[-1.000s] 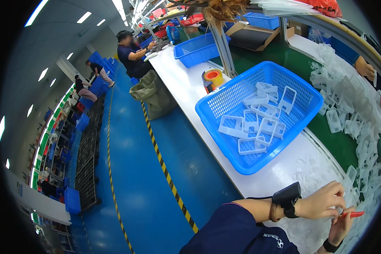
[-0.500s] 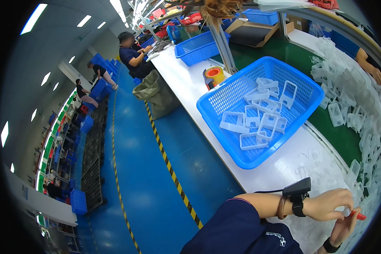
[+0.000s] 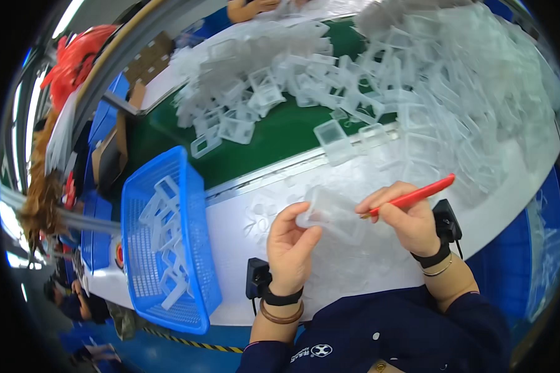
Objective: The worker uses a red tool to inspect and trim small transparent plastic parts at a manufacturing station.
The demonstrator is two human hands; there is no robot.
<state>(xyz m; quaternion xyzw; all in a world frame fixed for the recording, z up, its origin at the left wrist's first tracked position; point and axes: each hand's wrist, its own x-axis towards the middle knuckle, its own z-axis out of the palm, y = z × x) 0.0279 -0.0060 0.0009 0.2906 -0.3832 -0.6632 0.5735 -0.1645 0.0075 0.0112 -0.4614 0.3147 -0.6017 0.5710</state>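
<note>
Between the thumb and fingers of my left hand (image 3: 289, 252) is a translucent plastic case (image 3: 336, 214), held tilted above the white table. My right hand (image 3: 407, 224) grips a slim red-handled tool (image 3: 424, 191) like a pen. Its brass-coloured tip points at the right side of the case; whether it touches cannot be made out. Left of my hands stands a blue perforated basket (image 3: 208, 267) with several translucent plastic frames (image 3: 165, 230) in it. Small clear scraps (image 3: 258, 217) lie on the tabletop between basket and hands.
A large heap of translucent plastic pieces (image 3: 417, 93) spreads over the green belt (image 3: 162, 140) and the table's right side. Metal edging (image 3: 267, 180) runs between belt and white table (image 3: 230, 242). Another person's hand (image 3: 264, 6) shows across the belt. A blue bin (image 3: 501, 261) stands at right.
The view has swung to the right, bringing my hands to the middle and the basket to the left. My hands, close together before, are now apart with the case between them.
</note>
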